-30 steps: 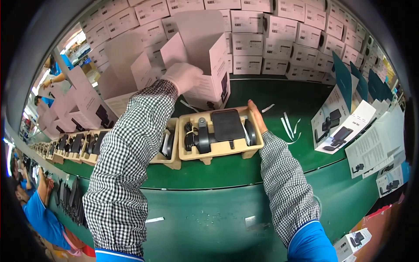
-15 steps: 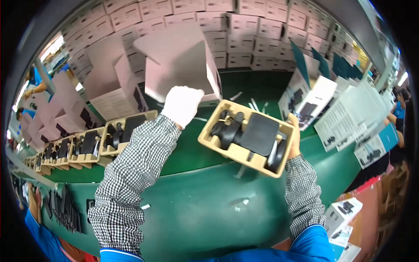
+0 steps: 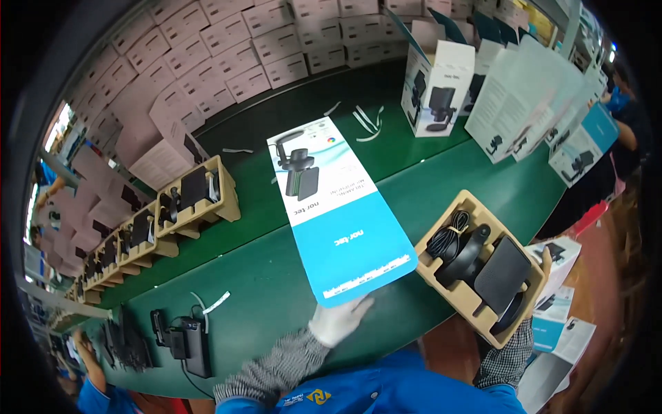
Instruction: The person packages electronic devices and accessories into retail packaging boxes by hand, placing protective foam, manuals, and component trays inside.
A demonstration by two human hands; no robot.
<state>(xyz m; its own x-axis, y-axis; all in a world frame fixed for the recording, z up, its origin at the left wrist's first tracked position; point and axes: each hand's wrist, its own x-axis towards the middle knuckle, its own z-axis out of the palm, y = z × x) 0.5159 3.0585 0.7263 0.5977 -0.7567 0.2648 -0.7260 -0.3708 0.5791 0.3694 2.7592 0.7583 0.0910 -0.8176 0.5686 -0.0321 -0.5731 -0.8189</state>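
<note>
In my left hand [image 3: 339, 321], which wears a white glove, is the near blue end of a white-and-blue carton [image 3: 348, 228]. A picture of a microphone is printed on the carton, and its long flap points at me; some of my fingers are hidden beneath it. My right hand [image 3: 545, 265] grips a tan moulded tray [image 3: 460, 301] by its right side, mostly hidden behind it. The tray is tilted and holds a coiled black cable [image 3: 448, 234], a black curved stand [image 3: 469, 259], a flat dark square part [image 3: 503, 274] and a black rounded piece [image 3: 509, 315].
Filled tan trays [image 3: 224, 200] line up on the left, beside tall open cartons [image 3: 165, 155]. White boxes [image 3: 276, 41] are stacked along the back. Open printed cartons [image 3: 441, 90] stand at the right rear. Black devices with cables [image 3: 189, 345] lie at the front left.
My left hand has come from the large open carton at the back toward me and now holds the white-and-blue carton. The tray in my right hand has moved nearer and right. The view has shifted.
</note>
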